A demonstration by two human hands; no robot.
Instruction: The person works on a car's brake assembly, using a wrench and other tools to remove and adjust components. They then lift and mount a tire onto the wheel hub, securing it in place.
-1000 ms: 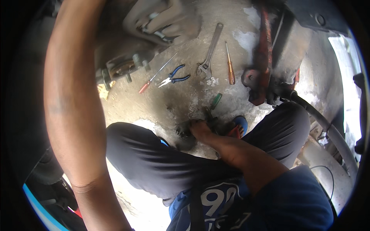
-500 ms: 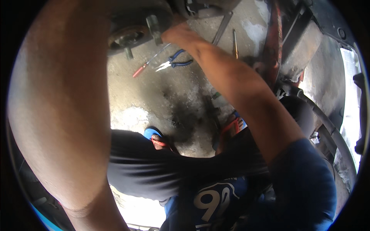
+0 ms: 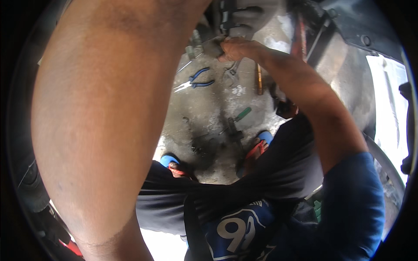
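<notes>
A left forearm (image 3: 100,122) of mine fills much of the left side; the hand is out of sight past the top edge. At the top centre, my right hand (image 3: 233,50) has its fingers curled at a dark metal assembly (image 3: 226,15) with studs (image 3: 197,41), holding something I cannot make out. Below it on the concrete lie blue-handled pliers (image 3: 200,82), an adjustable wrench (image 3: 230,76) partly behind the hand, and an amber-handled screwdriver (image 3: 260,82). Lower down are a green-handled screwdriver (image 3: 242,114) and a dark metal tool (image 3: 234,130).
A rusty red metal member (image 3: 301,32) runs along the upper right, beside dark panels (image 3: 357,35) and a curved bar (image 3: 378,154). My sandalled feet (image 3: 261,143) are on the concrete floor (image 3: 204,108), between my bent legs.
My right hand has risen from the floor between my feet to the metal assembly at the top. My left forearm has shifted closer and rightward across the view, hiding more of that assembly.
</notes>
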